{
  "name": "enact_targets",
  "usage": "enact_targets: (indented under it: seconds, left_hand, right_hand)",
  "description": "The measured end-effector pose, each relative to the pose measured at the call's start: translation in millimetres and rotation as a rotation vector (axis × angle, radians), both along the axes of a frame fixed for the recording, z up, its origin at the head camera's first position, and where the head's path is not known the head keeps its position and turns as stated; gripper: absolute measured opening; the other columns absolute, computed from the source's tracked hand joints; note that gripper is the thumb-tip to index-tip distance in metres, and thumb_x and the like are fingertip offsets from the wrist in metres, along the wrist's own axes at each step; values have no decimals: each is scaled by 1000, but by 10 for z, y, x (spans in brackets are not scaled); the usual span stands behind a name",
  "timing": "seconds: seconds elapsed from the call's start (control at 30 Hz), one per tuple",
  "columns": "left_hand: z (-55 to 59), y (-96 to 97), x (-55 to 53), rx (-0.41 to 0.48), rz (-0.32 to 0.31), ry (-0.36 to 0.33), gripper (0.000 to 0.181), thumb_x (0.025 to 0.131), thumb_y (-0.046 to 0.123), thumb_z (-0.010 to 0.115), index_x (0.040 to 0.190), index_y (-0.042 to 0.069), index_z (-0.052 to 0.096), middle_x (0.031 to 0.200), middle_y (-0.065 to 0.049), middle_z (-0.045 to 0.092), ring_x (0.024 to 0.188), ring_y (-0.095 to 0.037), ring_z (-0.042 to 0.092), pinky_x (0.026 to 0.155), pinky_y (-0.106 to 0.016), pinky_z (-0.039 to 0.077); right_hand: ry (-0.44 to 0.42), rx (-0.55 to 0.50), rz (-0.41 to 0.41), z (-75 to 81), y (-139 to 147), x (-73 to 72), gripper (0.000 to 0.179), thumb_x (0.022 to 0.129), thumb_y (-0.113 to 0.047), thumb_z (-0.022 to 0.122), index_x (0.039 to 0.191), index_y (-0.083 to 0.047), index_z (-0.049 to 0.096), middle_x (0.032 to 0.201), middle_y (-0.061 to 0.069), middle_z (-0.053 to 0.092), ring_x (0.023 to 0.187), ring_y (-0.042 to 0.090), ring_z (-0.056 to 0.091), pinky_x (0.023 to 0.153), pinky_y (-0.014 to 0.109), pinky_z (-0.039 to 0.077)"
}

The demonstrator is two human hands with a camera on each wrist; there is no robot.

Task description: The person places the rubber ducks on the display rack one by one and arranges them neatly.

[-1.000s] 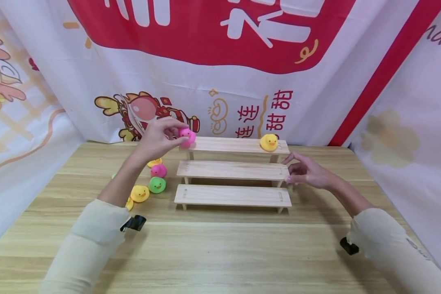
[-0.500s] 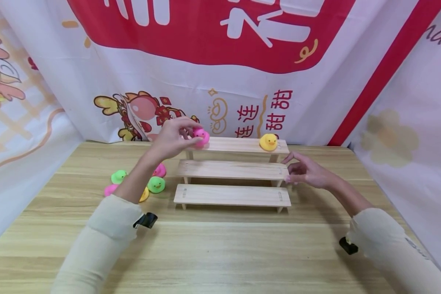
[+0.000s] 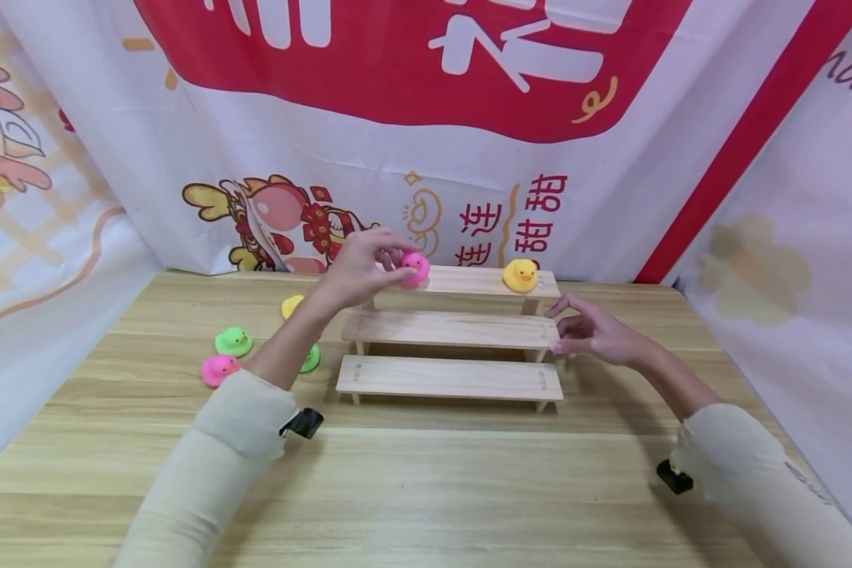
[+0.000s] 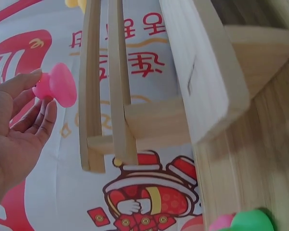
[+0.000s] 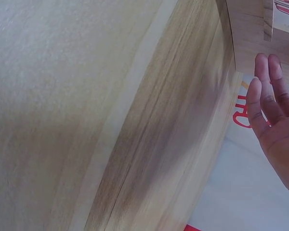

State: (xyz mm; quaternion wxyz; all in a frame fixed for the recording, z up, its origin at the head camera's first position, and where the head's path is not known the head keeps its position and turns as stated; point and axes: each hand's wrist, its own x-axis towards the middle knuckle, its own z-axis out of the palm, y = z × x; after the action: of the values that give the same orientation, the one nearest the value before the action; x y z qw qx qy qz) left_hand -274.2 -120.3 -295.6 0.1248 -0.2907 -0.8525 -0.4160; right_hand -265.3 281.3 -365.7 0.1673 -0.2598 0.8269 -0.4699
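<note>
Pink duck (image 3: pixel 416 270) pinched between left hand's (image 3: pixel 369 267) thumb and fingers, just above top shelf (image 3: pixel 468 278) — left wrist view shows me gap under base. Shelf's long axis runs left-right; yellow duck (image 3: pixel 521 275) sits toward right end. Right hand (image 3: pixel 592 335) farther off, fingers loosely extended at middle shelf's (image 3: pixel 447 327) right end — pinching or merely touching, I can't tell.

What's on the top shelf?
A yellow duck, toward the right. The left hand holds a pink duck above the shelf, hiding part of its left end in the head view.
</note>
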Motion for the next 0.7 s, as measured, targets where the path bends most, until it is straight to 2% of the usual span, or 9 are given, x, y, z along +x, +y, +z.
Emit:
enact_targets:
  seconds: [0.1, 0.33, 0.57, 0.7]
  left_hand:
    - [-13, 77, -18, 5, -20, -10, 31, 86, 0, 82, 115, -7, 74, 110, -20, 71, 89, -30, 69, 78, -37, 61]
    - [-29, 239, -55, -13, -26, -36, 31, 87, 3, 82, 116, -4, 74, 109, -17, 72, 89, -28, 69, 81, -35, 60]
    - [-52, 392, -88, -10, -58, -74, 32, 88, 3, 81, 118, -4, 73, 104, -14, 70, 85, -25, 67, 78, -31, 59]
    - [-65, 462, -98, -20, -68, -65, 32, 88, 3, 81, 118, -4, 73, 102, -13, 69, 84, -24, 66, 77, -31, 59]
  right_hand:
    - [-5, -6, 4, 11, -4, 8, 41, 94, 4, 69, 125, 5, 42, 97, 24, 70, 86, 35, 71, 71, 44, 63]
    - [-21, -4, 1, 14, -3, 8, 43, 94, 3, 70, 127, 5, 42, 99, 26, 69, 86, 35, 72, 71, 42, 63]
    - [-22, -13, 0, 13, 5, 15, 42, 94, 5, 69, 126, 6, 42, 98, 25, 70, 84, 32, 71, 70, 40, 62]
    - [-10, -14, 6, 6, 0, 8, 42, 94, 4, 69, 126, 5, 42, 97, 26, 70, 84, 31, 71, 70, 40, 62]
